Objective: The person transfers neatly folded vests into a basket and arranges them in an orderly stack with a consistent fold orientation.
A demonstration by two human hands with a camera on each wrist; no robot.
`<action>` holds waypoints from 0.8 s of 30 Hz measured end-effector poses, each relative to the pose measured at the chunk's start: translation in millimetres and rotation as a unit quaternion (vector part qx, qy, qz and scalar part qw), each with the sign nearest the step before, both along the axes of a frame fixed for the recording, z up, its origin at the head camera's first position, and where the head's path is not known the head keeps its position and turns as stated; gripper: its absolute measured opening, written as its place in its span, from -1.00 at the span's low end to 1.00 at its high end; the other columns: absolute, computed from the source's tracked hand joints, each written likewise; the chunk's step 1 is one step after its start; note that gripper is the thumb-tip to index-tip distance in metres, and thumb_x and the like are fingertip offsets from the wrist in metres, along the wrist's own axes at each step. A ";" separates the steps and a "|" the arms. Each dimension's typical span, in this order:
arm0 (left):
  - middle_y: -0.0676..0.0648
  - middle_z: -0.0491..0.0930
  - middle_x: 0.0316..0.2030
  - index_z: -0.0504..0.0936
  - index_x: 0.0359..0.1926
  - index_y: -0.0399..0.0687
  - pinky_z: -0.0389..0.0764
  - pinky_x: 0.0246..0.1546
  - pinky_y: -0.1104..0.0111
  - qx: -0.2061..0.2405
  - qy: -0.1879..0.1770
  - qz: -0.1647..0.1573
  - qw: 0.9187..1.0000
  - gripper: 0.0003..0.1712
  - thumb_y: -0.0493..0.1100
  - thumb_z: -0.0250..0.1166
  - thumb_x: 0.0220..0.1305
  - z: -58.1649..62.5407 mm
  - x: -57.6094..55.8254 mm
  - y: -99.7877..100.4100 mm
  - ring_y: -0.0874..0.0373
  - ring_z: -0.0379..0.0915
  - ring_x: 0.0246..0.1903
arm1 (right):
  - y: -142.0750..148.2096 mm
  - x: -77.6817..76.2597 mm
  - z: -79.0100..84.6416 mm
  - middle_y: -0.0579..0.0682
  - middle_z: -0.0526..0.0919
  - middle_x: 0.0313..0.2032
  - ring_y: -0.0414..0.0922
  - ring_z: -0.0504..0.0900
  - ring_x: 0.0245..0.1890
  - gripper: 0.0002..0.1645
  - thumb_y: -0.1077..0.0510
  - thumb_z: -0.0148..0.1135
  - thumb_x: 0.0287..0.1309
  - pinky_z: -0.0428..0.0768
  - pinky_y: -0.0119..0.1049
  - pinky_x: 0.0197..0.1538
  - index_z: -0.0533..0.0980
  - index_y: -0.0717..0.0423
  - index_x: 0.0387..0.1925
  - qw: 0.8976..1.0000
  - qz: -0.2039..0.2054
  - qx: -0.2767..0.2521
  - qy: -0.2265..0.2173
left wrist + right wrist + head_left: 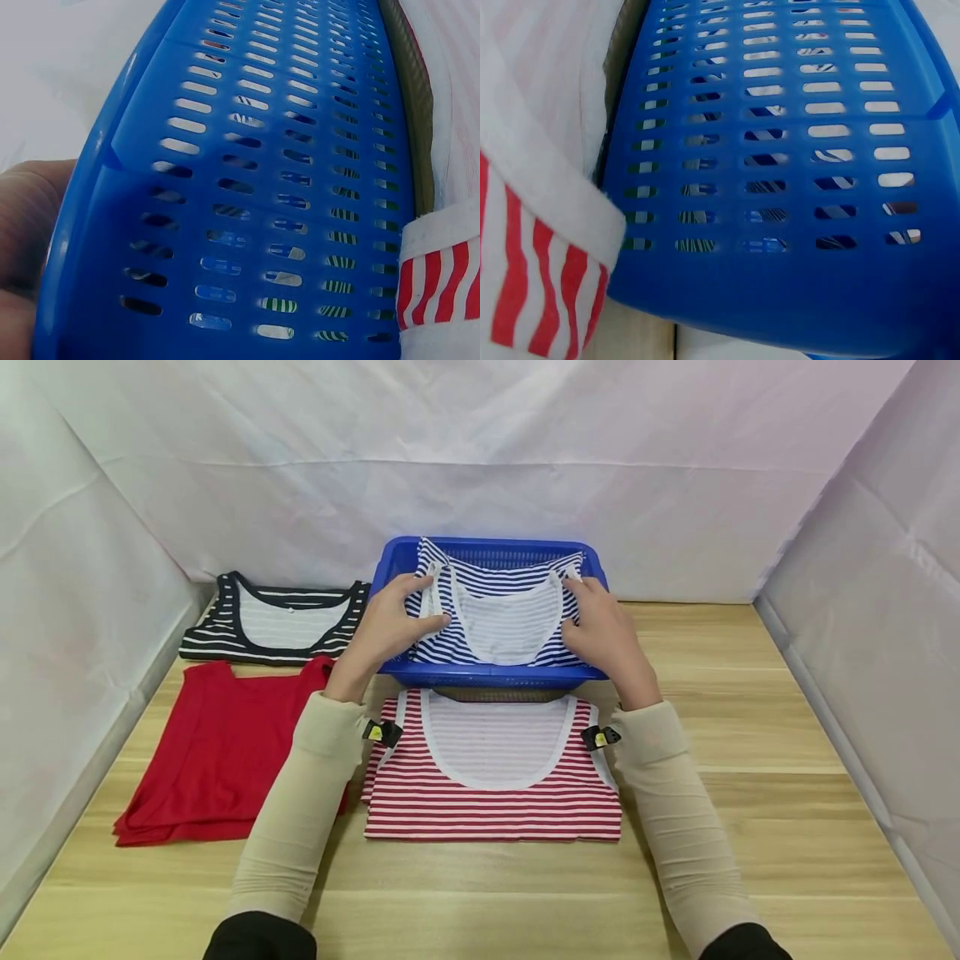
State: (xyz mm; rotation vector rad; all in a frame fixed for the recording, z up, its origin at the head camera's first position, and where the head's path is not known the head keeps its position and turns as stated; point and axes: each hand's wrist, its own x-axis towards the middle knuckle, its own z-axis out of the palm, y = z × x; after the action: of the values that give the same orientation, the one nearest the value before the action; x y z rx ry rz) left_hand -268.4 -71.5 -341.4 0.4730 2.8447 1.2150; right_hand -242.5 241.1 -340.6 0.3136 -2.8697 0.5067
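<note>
A folded blue-and-white striped tank top (510,581) with white trim lies in the blue basket (487,675), its neckline facing up. At its left shoulder my left hand (390,618) pinches the cloth between thumb and fingers. My right hand (602,628) grips the opposite shoulder, with its fingers bent at the strap. In the left wrist view, part of the left hand (26,225) shows past the rim of the basket (142,247). The right wrist view is filled mostly by the slotted basket wall (780,277), and that hand is hidden there.
A folded red-and-white striped tank top (491,814) lies in front of the basket, under the forearms. To the left are a red folded top (217,752) and a black-and-white striped tank top (285,652). White cloth walls (480,435) surround the wooden table (750,735).
</note>
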 end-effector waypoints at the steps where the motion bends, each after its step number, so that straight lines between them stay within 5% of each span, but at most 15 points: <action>1: -0.05 0.06 0.40 0.28 0.41 0.03 0.09 0.25 0.09 -0.010 -0.005 -0.002 1.000 -0.13 0.13 0.35 0.10 -0.4 0.1 0.7 0.06 -0.09 0.36 | -1.0 0.5 -0.5 0.18 0.28 0.28 0.11 0.49 -0.17 -0.29 0.26 0.00 0.11 0.44 -0.05 -0.41 0.27 0.17 0.37 1.000 0.000 0.010 -0.005; 7: -0.12 0.00 0.42 0.22 0.44 -0.06 0.08 0.26 0.08 -0.059 -0.023 -0.009 0.998 -0.08 -0.04 0.39 0.08 -0.8 0.0 4.7 -0.02 -0.14 0.37 | -5.6 -2.6 -2.9 0.18 0.34 0.24 0.03 0.44 -0.31 -0.26 0.31 -0.02 0.08 0.31 -0.17 -0.58 0.27 0.17 0.37 0.998 0.005 0.068 -0.009; 24: -0.20 -0.14 0.44 -0.01 0.49 -0.20 -0.06 0.30 0.08 -0.126 -0.064 -0.052 0.989 -0.04 -0.07 0.29 0.19 -1.3 -3.4 12.5 -0.04 -0.27 0.39 | -4.7 -5.2 -4.0 0.18 0.51 0.03 0.11 0.51 -0.06 -0.44 0.33 0.01 -0.03 0.50 0.04 -0.31 0.53 0.20 0.10 0.993 -0.017 0.113 -0.012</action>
State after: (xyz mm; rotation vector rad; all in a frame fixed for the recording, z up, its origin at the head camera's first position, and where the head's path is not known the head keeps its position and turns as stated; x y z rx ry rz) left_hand -271.8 -58.9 -342.8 0.5052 2.7709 0.8221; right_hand -247.6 236.4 -344.6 0.2964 -2.9544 0.1804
